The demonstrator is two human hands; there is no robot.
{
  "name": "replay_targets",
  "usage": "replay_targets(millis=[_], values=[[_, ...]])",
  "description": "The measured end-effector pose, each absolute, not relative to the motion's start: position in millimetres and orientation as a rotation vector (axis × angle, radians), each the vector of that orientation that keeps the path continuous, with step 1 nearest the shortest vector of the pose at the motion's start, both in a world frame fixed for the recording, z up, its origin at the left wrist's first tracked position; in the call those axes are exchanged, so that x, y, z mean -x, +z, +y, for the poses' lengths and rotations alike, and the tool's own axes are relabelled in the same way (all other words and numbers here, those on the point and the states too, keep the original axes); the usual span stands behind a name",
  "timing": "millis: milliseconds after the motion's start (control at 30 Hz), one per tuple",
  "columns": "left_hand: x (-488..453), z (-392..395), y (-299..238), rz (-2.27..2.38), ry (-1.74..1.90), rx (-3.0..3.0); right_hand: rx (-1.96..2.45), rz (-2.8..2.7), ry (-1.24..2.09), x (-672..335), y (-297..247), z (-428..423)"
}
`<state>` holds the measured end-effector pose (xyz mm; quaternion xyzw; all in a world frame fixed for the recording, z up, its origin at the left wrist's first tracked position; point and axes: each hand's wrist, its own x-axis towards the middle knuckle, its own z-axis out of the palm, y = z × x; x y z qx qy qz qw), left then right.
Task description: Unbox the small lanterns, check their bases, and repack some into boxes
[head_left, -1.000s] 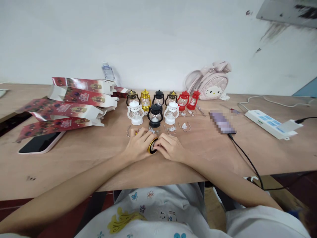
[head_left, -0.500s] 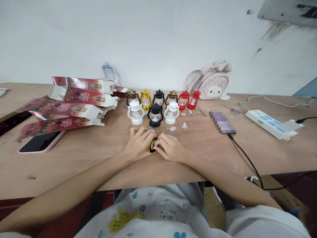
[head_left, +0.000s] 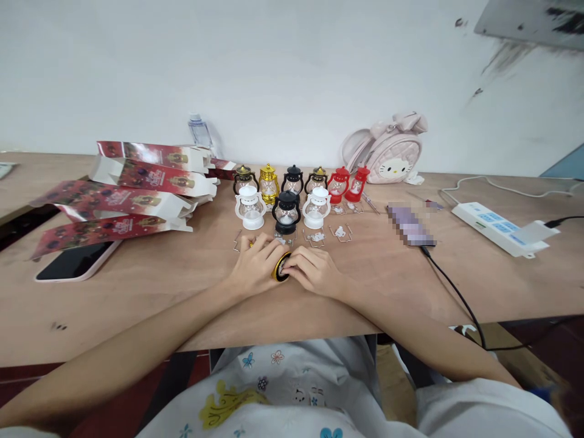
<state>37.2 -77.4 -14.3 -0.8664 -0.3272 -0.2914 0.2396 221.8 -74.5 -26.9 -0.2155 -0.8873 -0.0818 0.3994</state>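
A gold mini lantern [head_left: 276, 274] lies on its side in my left hand [head_left: 253, 267], whose fingers are wrapped round it. Its round dark base faces right, and most of its body is hidden by the hand. My right hand [head_left: 317, 271] is closed, with thumb and fingertips at the base; anything pinched there is too small to make out. Just beyond stand a white lantern [head_left: 252, 218], a black lantern [head_left: 286, 220] and another white lantern [head_left: 316, 213]. Wire handles with small white pieces [head_left: 341, 232] lie before them.
Behind is a row of lanterns, including a gold one [head_left: 269, 185] and a red one [head_left: 338, 187]. Red printed boxes [head_left: 137, 198] and a phone [head_left: 75, 263] lie left. Rightward are a pink bag [head_left: 395, 155], a second phone [head_left: 410, 225], a screwdriver [head_left: 370, 202] and a power strip [head_left: 497, 228].
My right fingers have shifted slightly at the lantern's base, and the thumb is tucked in closer. The left hand and the lantern have hardly moved.
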Motion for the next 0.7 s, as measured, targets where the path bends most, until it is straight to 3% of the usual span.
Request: replay_targets(millis=[700], values=[[-37.2, -76.9, -13.2, -0.905, -0.794, 2.373, 0.571, -2.295, -0.315, -221.8, -26.9, -73.8]])
